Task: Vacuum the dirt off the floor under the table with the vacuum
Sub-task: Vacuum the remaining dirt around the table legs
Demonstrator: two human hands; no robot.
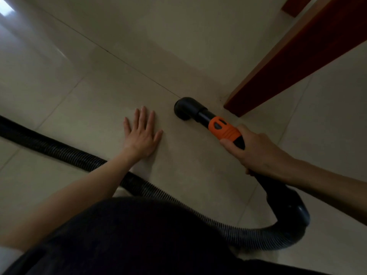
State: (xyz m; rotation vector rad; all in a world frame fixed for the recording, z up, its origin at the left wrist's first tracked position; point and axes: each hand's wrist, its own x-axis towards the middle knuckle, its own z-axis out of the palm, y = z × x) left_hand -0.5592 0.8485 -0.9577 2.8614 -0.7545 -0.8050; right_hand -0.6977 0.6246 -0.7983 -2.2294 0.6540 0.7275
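Observation:
My right hand (256, 149) grips the vacuum handle just behind its orange collar (224, 129). The black round nozzle (185, 109) at the front end sits on the pale tiled floor (99, 96), close to the foot of a dark red wooden table leg (294, 62). A faint dark smudge shows on the floor by the leg's base. My left hand (142, 135) lies flat on the tile, fingers spread, a short way left of the nozzle. The black ribbed hose (65, 151) runs from the left edge, under my left forearm, and loops round to the handle at lower right.
My dark-clothed knee (139, 235) fills the bottom centre, lying over part of the hose. A second piece of red wood (296, 4) shows at the top right. Grout lines cross the tiles, and bright light reflects at the top left.

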